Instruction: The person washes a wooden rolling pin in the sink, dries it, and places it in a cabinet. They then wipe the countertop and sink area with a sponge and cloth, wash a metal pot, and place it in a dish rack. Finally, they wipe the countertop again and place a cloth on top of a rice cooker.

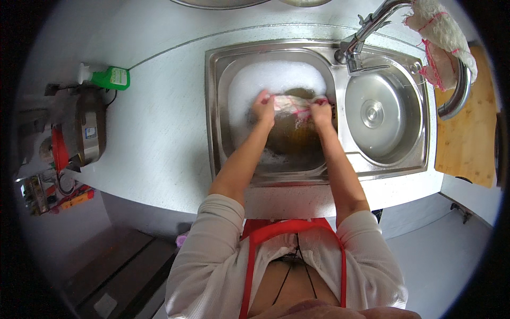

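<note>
A white cloth with pink stripes (290,104) is stretched between my two hands, above the large left basin of a steel sink (211,119). My left hand (263,108) grips its left end, and my right hand (321,113) is closed around the other end. Below the cloth, the basin holds brownish water (295,137). Thick white suds (275,71) ring the water at the back and along the left. What lies under the water and foam cannot be made out.
Right of the suds is a smaller round basin (372,113). Behind them rises a chrome faucet (354,50), with a second cloth (442,40) draped over its spout. A wooden board (464,139) lies far right. A green spray bottle (113,77) and a dark appliance (89,127) stand left.
</note>
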Demonstrator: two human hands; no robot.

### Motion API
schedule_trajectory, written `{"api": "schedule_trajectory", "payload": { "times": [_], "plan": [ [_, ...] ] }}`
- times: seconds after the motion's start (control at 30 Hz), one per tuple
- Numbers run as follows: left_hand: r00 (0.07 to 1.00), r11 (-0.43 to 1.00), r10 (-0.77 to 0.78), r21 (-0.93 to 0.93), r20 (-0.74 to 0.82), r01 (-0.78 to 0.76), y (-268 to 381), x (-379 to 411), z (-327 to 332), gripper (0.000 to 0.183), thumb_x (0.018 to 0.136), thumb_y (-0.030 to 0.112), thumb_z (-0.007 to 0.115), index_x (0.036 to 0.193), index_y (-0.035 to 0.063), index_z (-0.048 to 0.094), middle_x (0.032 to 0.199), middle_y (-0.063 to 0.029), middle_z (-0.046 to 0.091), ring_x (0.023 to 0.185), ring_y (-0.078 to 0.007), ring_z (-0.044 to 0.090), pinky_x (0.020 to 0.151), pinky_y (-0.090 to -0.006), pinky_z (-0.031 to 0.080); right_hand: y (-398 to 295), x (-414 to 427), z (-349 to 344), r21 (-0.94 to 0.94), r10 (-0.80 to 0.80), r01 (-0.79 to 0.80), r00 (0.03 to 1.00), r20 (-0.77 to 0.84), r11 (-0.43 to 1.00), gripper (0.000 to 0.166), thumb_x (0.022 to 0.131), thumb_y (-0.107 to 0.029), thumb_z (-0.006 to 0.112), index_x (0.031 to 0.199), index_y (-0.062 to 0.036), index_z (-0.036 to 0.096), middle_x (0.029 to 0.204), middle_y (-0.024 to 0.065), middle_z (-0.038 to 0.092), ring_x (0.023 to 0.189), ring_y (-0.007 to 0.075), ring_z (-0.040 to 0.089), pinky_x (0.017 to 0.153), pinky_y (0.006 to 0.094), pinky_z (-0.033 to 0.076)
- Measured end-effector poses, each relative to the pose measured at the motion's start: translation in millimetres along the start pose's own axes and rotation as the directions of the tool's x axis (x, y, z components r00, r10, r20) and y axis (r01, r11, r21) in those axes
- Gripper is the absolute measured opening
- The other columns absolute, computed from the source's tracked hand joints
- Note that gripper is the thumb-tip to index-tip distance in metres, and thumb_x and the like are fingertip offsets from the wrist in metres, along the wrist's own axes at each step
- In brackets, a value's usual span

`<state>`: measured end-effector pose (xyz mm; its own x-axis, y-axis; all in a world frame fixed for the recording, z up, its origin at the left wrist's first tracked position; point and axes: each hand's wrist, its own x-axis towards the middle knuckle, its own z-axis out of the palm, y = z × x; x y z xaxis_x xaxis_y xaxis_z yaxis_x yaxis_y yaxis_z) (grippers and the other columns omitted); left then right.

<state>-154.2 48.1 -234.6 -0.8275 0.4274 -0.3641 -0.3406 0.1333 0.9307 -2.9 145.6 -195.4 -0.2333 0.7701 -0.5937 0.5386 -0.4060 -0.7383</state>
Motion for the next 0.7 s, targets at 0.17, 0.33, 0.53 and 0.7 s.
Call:
{"api": "schedule_trajectory", "payload": {
  "times": [0.17, 0.33, 0.53, 0.7],
  "plan": [
    [0.975, 0.709, 0.215, 0.696, -0.059, -0.114, -39, 14, -38, 0.024, 0.082, 0.012, 0.061, 0.099, -0.0048, 0.062, 0.081, -0.0109, 0.061, 0.074, -0.0216, 0.06, 0.063, -0.0331, 0.049, -8, -33, 36, -0.798, -0.535, 0.274, 0.842, -0.07, 0.536, 0.061, 0.072, -0.025, 0.07, 0.126, -0.0125, 0.044, 0.125, 0.0211, 0.043, 0.121, 0.0332, 0.037, 0.096, 0.0481, 0.035],
    [0.937, 0.886, -0.29, 0.314, -0.197, 0.34, -17, 2, -31, 0.051, 0.085, 0.041, 0.058, 0.114, -0.0019, 0.053, 0.102, -0.0132, 0.06, 0.084, -0.0291, 0.061, 0.073, -0.0427, 0.05, 13, 14, 55, -0.799, -0.347, 0.274, 0.934, 0.088, 0.536, 0.045, 0.07, -0.031, 0.069, 0.11, -0.0152, 0.058, 0.121, 0.0114, 0.047, 0.116, 0.032, 0.039, 0.093, 0.0515, 0.034],
    [0.625, 0.61, -0.426, -0.303, 0.654, 0.733, 59, -39, -14, 0.077, 0.086, 0.063, 0.041, 0.133, 0.0021, 0.034, 0.116, -0.0167, 0.051, 0.096, -0.0265, 0.059, 0.07, -0.0395, 0.054, -18, -77, 70, 0.092, -0.771, 0.768, 0.62, 0.144, 0.634, 0.034, 0.055, 0.003, 0.064, 0.089, -0.0024, 0.061, 0.107, 0.0191, 0.05, 0.104, 0.0378, 0.048, 0.096, 0.0469, 0.033],
    [0.676, 0.695, -0.264, -0.35, 0.688, 0.628, 24, -23, -21, 0.055, 0.089, 0.057, 0.044, 0.111, 0.0074, 0.047, 0.095, -0.0052, 0.051, 0.08, -0.0182, 0.054, 0.066, -0.0304, 0.049, -40, -147, 58, 0.082, -0.893, 0.889, 0.45, 0.029, 0.451, 0.019, 0.061, -0.006, 0.069, 0.076, 0.0024, 0.062, 0.087, 0.0174, 0.058, 0.084, 0.0299, 0.055, 0.078, 0.039, 0.043]
  ]
}}
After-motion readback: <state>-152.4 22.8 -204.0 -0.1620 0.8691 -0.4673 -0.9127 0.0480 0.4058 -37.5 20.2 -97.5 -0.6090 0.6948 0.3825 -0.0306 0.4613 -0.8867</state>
